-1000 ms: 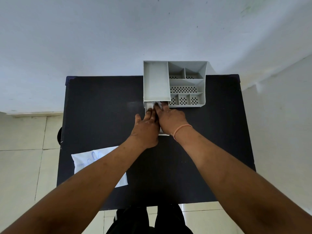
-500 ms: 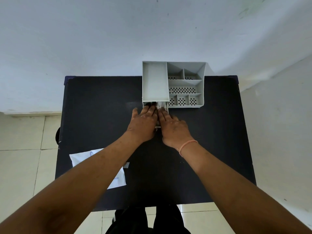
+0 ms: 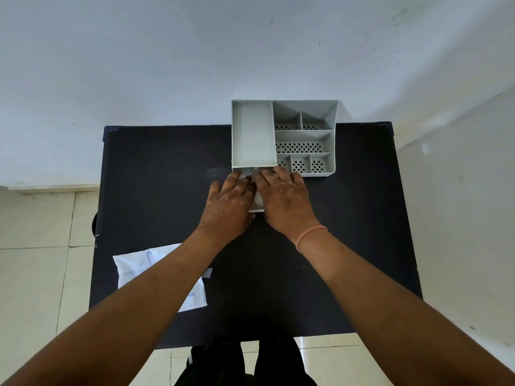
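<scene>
A white printed packet point(image 3: 131, 270) is lying on the black table point(image 3: 156, 176), well back from the left hand and partly under that forearm. The left hand point(image 3: 228, 201) is lying palm down with its fingers stretched forward and is pressing on the left side of a small pale drawer point(image 3: 258, 203), which is sticking out from under the organiser. Only a strip of the drawer is showing between the two hands. Just past the fingertips something pale and crinkled point(image 3: 249, 171) is sitting in the drawer, too blurred to name. The right hand point(image 3: 284, 196), touching the left, is resting flat with its fingers spread over the drawer's right side. A pink band point(image 3: 310, 235) is circling its wrist. Directly beyond both hands a grey compartmented organiser point(image 3: 252, 135) is standing at the table's far edge.
</scene>
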{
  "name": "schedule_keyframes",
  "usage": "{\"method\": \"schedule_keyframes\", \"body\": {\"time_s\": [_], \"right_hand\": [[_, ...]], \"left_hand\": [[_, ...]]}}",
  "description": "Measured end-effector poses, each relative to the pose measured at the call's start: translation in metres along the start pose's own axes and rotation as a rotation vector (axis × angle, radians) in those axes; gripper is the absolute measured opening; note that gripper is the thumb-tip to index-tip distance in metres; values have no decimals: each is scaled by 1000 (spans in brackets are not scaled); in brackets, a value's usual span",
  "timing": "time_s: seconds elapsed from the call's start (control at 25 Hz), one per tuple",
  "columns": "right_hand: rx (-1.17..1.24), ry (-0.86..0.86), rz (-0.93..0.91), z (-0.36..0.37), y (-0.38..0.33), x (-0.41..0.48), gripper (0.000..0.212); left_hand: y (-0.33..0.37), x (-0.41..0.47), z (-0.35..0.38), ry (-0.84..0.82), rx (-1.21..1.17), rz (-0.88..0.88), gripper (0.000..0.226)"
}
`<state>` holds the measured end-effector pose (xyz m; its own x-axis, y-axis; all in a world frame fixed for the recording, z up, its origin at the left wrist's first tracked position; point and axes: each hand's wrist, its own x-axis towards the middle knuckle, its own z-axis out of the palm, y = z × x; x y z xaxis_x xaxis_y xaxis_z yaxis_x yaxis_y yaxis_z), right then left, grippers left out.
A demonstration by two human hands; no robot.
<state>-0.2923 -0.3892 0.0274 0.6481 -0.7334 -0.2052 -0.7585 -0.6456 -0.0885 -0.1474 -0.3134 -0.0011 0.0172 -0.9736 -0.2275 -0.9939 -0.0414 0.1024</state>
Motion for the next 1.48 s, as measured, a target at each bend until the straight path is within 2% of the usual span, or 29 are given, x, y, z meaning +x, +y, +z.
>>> {"method": "schedule_keyframes", "body": {"time_s": [0.12, 0.24, 0.32, 0.48, 0.52, 0.6, 0.68, 0.88, 0.96, 1.04, 1.16, 1.24, 1.32, 1.48], "right_hand": [[-93, -136, 47, 7, -8, 6, 58], [-108, -161, 93, 7, -19, 10, 53], [-1, -124, 106, 0, -21, 7, 56], [217, 110, 274, -9, -11, -29, 61], [219, 63, 311, -6, -9, -38, 66], [193, -193, 346, 3, -7, -45, 84], [153, -339, 308, 10, -7, -39, 93], [165, -321, 285, 9, -4, -18, 80], [225, -222, 303, 3, -4, -18, 74], [249, -123, 321, 1, -6, -19, 78], [245, -321, 361, 5, -7, -9, 94], [245, -425, 363, 8, -6, 2, 96], [296, -404, 363, 7, -3, 9, 94], [388, -218, 367, 4, 0, 8, 80]], "left_hand": [[1, 4, -6, -52, 23, 8, 60], [4, 7, -12, -93, 30, -7, 54], [6, 6, -15, -77, 22, -15, 57], [-2, -6, -17, 33, 6, -3, 68], [-4, -10, -15, 42, 11, 1, 70], [-6, -16, -13, 22, 27, -9, 68], [-6, -16, -11, -4, 24, -32, 61], [-6, -6, -13, -37, -9, -32, 55], [-8, -5, -15, -18, -40, -51, 53], [-8, 1, -19, -6, -75, -78, 53], [-7, 12, -25, -18, -90, -111, 54], [-6, 19, -26, -43, -102, -138, 55], [-7, 21, -26, -63, -114, -150, 58], [-11, 17, -28, -69, -89, -136, 62]]}}
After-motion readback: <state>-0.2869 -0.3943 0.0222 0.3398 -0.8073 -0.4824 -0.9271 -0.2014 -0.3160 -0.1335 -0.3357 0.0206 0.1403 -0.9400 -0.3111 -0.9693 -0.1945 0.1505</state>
